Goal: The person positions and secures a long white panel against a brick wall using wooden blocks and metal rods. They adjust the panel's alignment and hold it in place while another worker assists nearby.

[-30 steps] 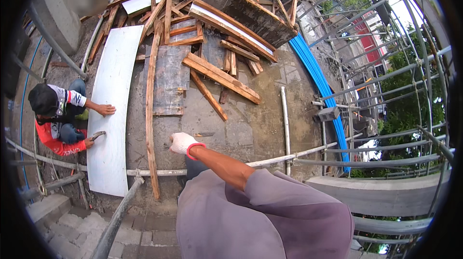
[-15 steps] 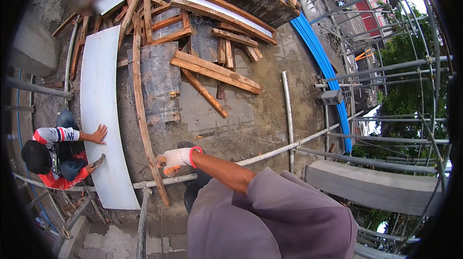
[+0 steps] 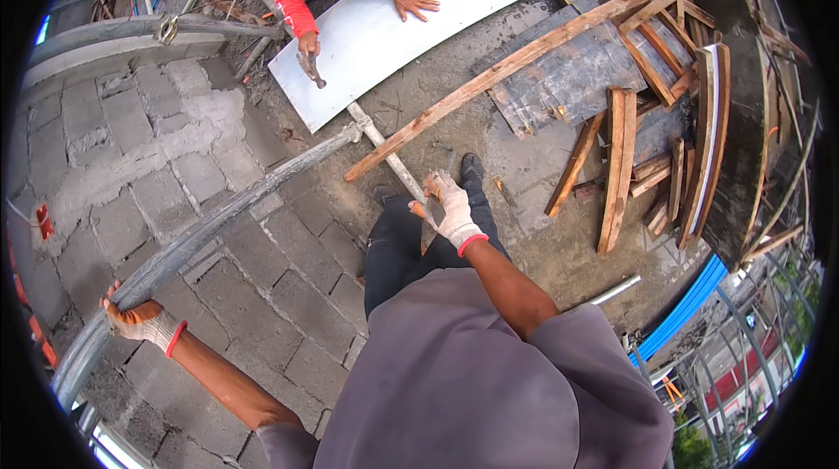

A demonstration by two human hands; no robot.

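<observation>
My left hand (image 3: pixel 144 320), in a white and orange glove with bare fingertips, is wrapped round a thick grey scaffold rail (image 3: pixel 245 198) on the left. My right hand (image 3: pixel 450 211), gloved the same way, is curled over a thinner scaffold pipe (image 3: pixel 384 147) between my legs; its palm side is hidden. A long timber (image 3: pixel 489 80) slants just beyond that pipe. Farther off lies a long white panel (image 3: pixel 376 49). One hand of a co-worker (image 3: pixel 412 1) presses flat on it, while the other holds a hammer (image 3: pixel 311 69) over its near end.
Broken grey block paving (image 3: pixel 131 198) spreads below the rail. To the right lie loose timbers (image 3: pixel 617 172), dark sheets (image 3: pixel 577 67) and a framed formwork panel (image 3: pixel 706 145). Blue pipes (image 3: pixel 682 307) and scaffolding (image 3: pixel 752 364) stand at the lower right.
The view has swung left, bringing the block paving and my left hand on the rail into sight. My right hand is now over the pipe. The co-worker now appears at the top.
</observation>
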